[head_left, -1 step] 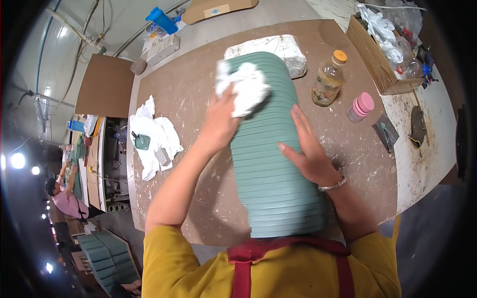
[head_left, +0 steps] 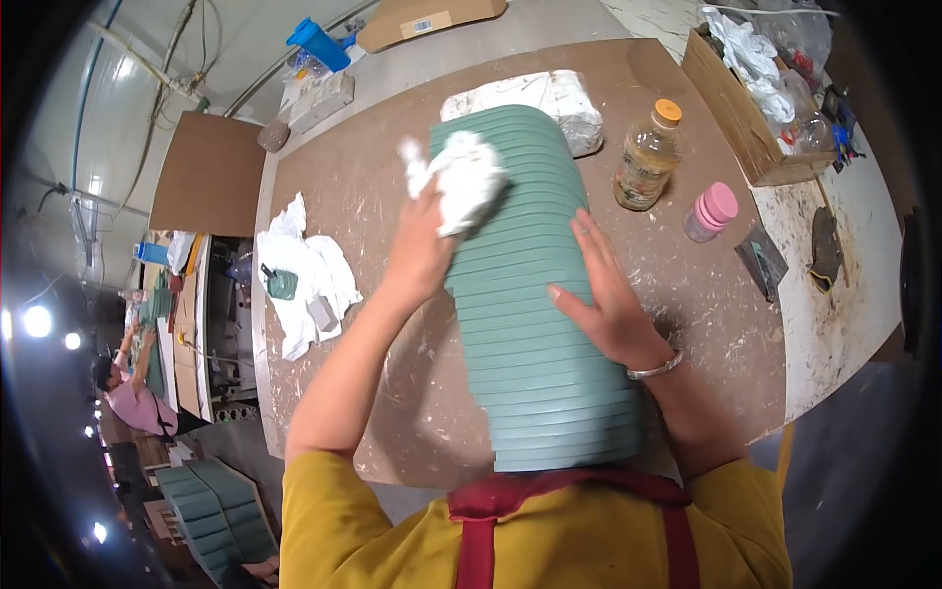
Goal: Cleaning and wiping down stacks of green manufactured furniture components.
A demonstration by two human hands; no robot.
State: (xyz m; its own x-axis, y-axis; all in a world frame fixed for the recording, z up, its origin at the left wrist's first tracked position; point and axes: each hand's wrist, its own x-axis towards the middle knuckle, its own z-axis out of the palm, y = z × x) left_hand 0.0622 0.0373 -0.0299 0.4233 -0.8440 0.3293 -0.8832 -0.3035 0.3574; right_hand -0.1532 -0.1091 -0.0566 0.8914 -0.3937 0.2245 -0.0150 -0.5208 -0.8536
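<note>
A long green ribbed piece (head_left: 530, 344), made up of many overlapping curved bands, runs from my waist toward the far side of the board. Bunched in my left hand (head_left: 422, 245) is a white cloth (head_left: 471, 182), pressed on the far left part of the bands. My right hand (head_left: 613, 309) lies along the right edge of the piece, fingers stretched out and thumb apart, holding nothing. The far end of the bands rests against or on a white wrapped block (head_left: 579, 108); their contact is hidden.
Right of the piece stand a bottle with an orange cap (head_left: 650, 157) and a small pink-lidded jar (head_left: 710, 212). A cardboard box of plastic waste (head_left: 741, 128) sits at the far right. At left lies another white cloth (head_left: 314, 265) with a small green piece (head_left: 282, 285). A co-worker (head_left: 137, 393) works farther left.
My left hand and the white cloth have slid a little left and nearer to me over the bands. My right hand and the green piece have stayed in place.
</note>
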